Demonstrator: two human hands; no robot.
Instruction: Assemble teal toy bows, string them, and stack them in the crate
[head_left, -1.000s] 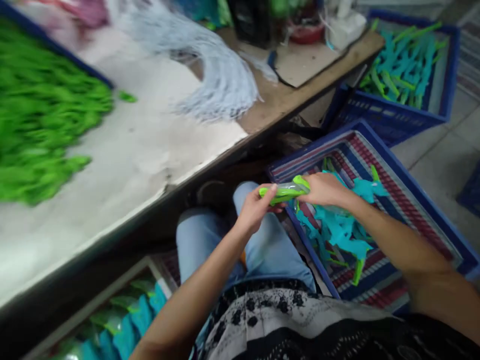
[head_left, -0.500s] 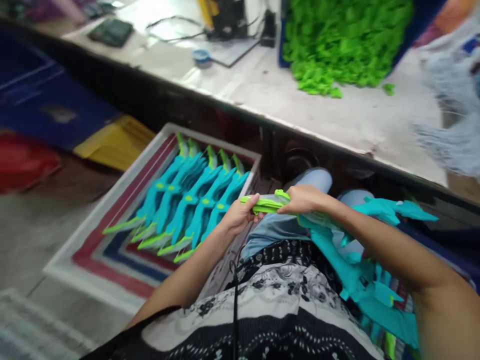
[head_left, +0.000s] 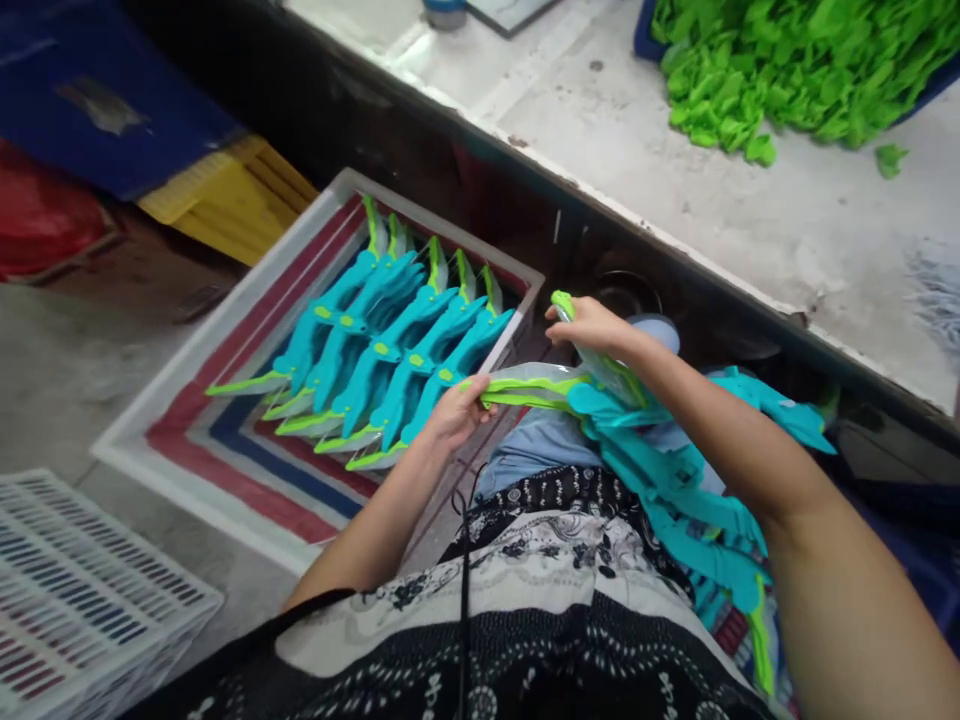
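Note:
Between finger and thumb, my left hand (head_left: 459,412) grips the tip of a green-edged, greyish limb of a teal toy bow (head_left: 600,400) lying across my lap. Higher and to the right, my right hand (head_left: 596,325) closes on a second green-tipped limb, which slants down towards the same teal part. Whether both limbs belong to one bow, I cannot tell. More teal bow pieces (head_left: 675,490) are heaped at my right side, partly hidden by my right forearm. To my left, several like bows (head_left: 382,350) lie in a row in a striped crate (head_left: 217,520).
Ahead runs a white worktable (head_left: 570,150) with a dark edge. On it, a blue bin (head_left: 646,35) spills small green plastic parts (head_left: 810,80). A white slatted basket (head_left: 90,590) stands at lower left. Yellow (head_left: 232,195) and blue containers (head_left: 97,90) are at upper left.
My hands, close together on the green limbs before, are now apart. The right hand has risen with one limb tip, and the left keeps the other. The view has tilted down.

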